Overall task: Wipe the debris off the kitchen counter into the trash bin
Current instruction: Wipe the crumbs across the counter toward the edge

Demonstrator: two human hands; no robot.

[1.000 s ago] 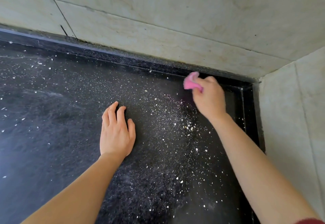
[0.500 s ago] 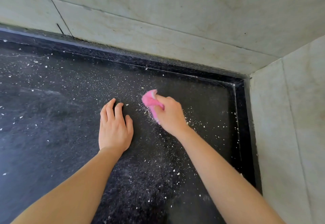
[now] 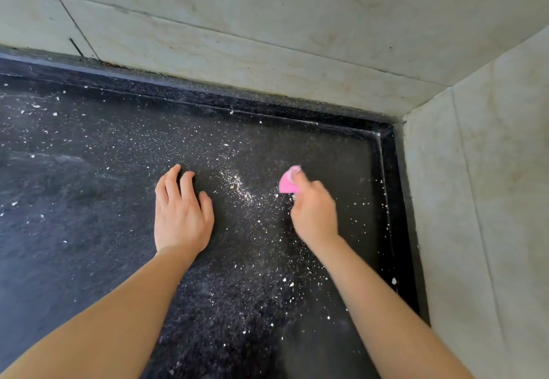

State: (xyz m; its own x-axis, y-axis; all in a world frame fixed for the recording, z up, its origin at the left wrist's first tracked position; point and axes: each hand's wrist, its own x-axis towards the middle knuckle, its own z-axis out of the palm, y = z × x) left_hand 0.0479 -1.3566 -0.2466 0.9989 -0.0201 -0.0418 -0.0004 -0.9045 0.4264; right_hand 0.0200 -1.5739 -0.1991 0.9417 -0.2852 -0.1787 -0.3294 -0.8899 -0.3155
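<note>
One counter [image 3: 89, 200]: black and dusty — the wiping step is on, far from done.
Two hands: left hand [image 3: 181, 215] lies flat and loose, well left of the wall corner [image 3: 401, 118]; right hand [image 3: 313, 212] grips the pink cloth [image 3: 287, 184], nearer that corner.
One pink cloth: down on the counter, near the corner.
Many crumbs [image 3: 237, 182]: a thick line between the hands — sweep them next toward the edge; no bin shows.

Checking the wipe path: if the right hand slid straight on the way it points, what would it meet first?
Ahead of the right hand and its cloth, a few loose crumbs, then likely the counter's raised back edge.
</note>
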